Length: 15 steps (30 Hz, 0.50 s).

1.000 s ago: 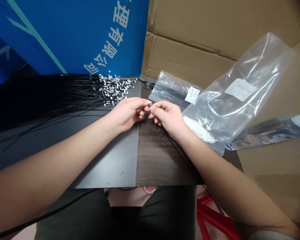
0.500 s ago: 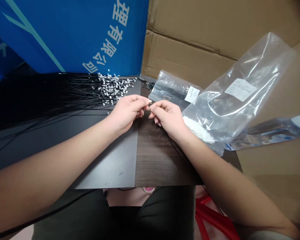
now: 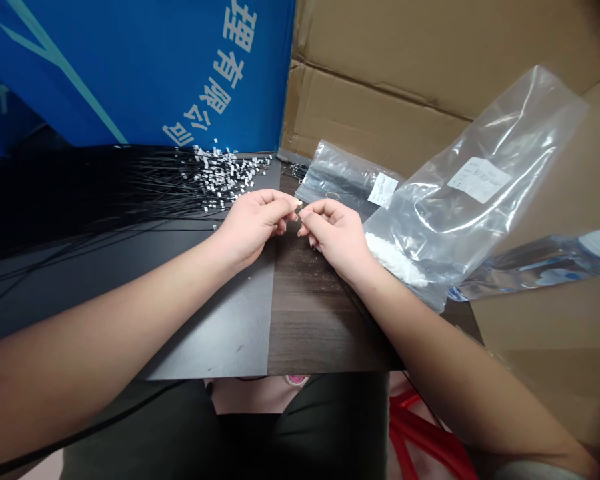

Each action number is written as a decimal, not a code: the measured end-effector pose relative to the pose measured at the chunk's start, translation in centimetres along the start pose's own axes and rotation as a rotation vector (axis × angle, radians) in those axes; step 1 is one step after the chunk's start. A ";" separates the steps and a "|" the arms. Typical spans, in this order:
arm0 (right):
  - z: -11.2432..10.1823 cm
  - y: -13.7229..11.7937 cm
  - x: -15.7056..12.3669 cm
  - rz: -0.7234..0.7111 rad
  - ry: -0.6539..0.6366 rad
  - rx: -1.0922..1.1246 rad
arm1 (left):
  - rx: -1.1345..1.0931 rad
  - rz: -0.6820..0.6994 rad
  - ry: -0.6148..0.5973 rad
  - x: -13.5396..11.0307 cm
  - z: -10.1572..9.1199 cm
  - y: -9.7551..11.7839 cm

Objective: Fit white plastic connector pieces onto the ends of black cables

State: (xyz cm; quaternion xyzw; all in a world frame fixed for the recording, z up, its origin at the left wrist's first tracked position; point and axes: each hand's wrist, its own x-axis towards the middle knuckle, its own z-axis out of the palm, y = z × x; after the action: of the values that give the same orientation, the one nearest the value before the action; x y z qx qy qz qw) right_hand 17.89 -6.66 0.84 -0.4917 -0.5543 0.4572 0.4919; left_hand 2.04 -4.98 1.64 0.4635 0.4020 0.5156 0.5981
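Observation:
Between the thumb and forefinger of my left hand (image 3: 257,223) is a small white connector (image 3: 299,203), its tip just showing. My right hand (image 3: 334,233) is pinched right beside it, fingertips almost meeting the left ones; whatever it grips is too small to make out. Both hands hover over the dark wood-grain tabletop (image 3: 310,327). Left of my hands lies a large bundle of thin black wires (image 3: 105,193), with many white connectors (image 3: 225,173) on their ends. To the right, a clear plastic bag (image 3: 460,220) holds a heap of small white pieces (image 3: 395,260).
A flat plastic bag with a label (image 3: 340,173) lies behind my hands. At right, a water bottle (image 3: 535,267) rests on its side. A blue printed panel (image 3: 130,73) and cardboard (image 3: 380,100) wall in the back. Below the table edge is a red stool (image 3: 420,427).
Almost nothing differs. The fingertips have shifted very slightly against each other, and the whole view has moved a little.

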 end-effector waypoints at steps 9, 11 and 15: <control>0.2 0.1 0.1 -0.046 -0.001 -0.027 | -0.003 0.001 0.001 0.1 -0.1 -0.4; 0.2 0.1 0.0 -0.048 -0.002 -0.033 | 0.003 0.006 0.007 0.1 0.0 -0.5; 0.2 0.1 0.0 -0.052 -0.005 -0.022 | 0.015 0.022 0.011 0.0 0.1 -0.5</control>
State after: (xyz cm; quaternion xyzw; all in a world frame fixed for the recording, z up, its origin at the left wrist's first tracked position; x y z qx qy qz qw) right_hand 17.70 -6.62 0.73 -0.4814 -0.5729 0.4394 0.4970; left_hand 2.23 -4.96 1.15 0.4692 0.4042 0.5217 0.5868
